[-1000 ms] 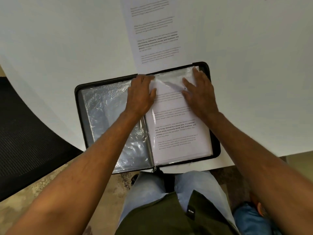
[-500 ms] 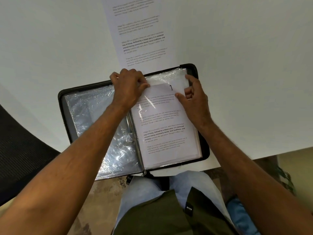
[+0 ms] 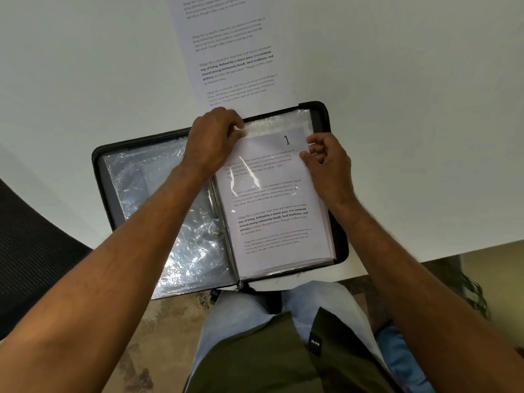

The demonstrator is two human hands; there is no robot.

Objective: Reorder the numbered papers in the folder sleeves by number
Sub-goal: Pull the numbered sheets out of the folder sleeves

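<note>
Hands pinch page 1 [image 3: 272,194]: left hand [image 3: 212,143] at sleeve mouth [image 3: 276,126], right hand [image 3: 329,163] at edge; feed squarely, avoid creasing.

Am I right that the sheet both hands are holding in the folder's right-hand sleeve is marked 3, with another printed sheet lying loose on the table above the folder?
Not quite. The head view shows the sheet marked 1, not 3. The rest holds: the left hand and right hand hold it at the top of the folder's right-hand sleeve, and another printed sheet lies loose on the table above the folder.
</note>
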